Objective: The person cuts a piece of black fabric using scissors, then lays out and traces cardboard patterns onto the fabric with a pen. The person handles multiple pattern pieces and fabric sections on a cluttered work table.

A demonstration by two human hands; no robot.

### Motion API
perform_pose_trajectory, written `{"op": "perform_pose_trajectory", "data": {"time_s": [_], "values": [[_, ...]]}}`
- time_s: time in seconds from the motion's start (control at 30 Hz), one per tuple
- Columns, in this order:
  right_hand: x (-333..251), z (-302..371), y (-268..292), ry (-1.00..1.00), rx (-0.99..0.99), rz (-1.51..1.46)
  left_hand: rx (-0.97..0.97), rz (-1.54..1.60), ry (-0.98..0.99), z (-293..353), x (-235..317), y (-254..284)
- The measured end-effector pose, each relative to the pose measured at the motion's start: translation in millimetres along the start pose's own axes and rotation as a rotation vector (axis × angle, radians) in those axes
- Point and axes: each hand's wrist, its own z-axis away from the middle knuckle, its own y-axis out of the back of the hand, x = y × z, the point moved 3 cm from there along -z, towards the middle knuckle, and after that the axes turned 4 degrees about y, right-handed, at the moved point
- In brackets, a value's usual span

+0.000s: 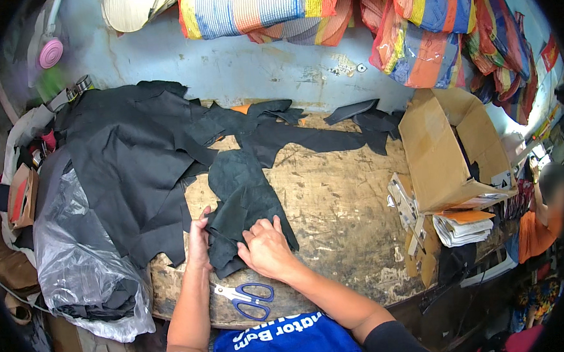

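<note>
A dark piece of leather (244, 195), its suede-like side up and folded over at the near end, lies on the worn wooden table in front of me. My left hand (199, 240) grips its left edge, the fingers partly hidden by it. With bent fingers, my right hand (267, 247) pinches the folded part from the right. Just nearer than the leather rests a pair of scissors (246, 299) with blue handles, touched by neither hand. A large heap of black leather (131, 167) spreads to the left, and narrower black offcuts (312, 138) stretch along the back.
An open cardboard box (433, 146) stands at the right, with a stack of papers (462, 229) by it. Clear plastic wrapping (81, 255) covers the near left corner. Striped woven bags (257, 7) hang over the table's back. Another person (543, 223) is at the far right.
</note>
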Motion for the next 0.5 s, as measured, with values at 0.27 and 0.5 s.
{"op": "perform_pose_trajectory", "data": {"time_s": [0.27, 0.5], "values": [[4, 8, 15, 0.074, -0.216, 0.002, 0.373, -0.799, -0.113, -3, 1, -36], [11, 14, 0, -0.190, 0.339, -0.036, 0.135, -0.667, -0.115, 14, -14, -90]]}}
